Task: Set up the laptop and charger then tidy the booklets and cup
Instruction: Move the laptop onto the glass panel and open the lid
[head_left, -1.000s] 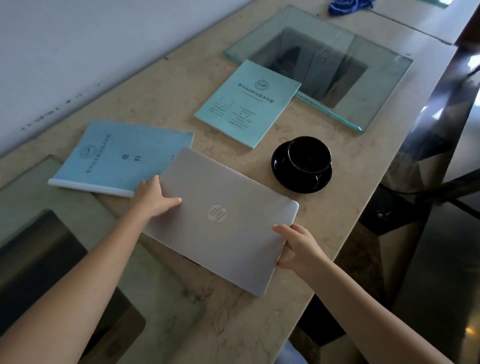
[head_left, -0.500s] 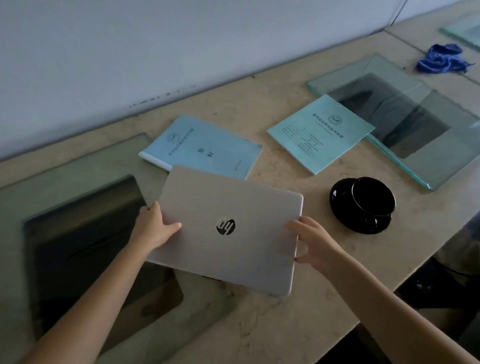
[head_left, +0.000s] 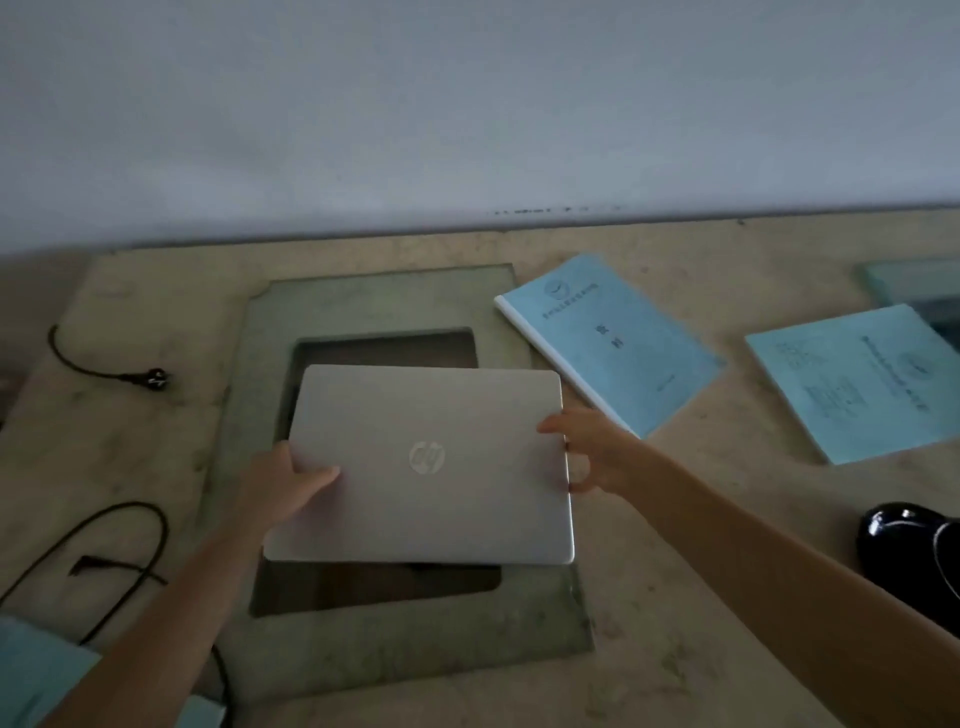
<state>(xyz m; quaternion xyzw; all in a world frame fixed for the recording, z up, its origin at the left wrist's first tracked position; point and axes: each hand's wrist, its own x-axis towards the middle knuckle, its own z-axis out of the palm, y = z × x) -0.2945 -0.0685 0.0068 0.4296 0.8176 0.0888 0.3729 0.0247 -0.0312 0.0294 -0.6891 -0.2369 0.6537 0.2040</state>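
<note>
The laptop, lid closed, is mid-frame over the glass panel, my left hand and right hand gripping its side edges with curled fingers — charger cable at lower left unconnected, booklets and cup at right untidied, I judge.

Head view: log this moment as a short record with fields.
laptop: closed, logo up, over the glass panel
left hand: grips laptop's left edge
right hand: grips laptop's right edge
booklets: bound booklet and thin booklet, flat, right of laptop
cup: black, far right, partly cut off
power plug: loose on table, left
</note>
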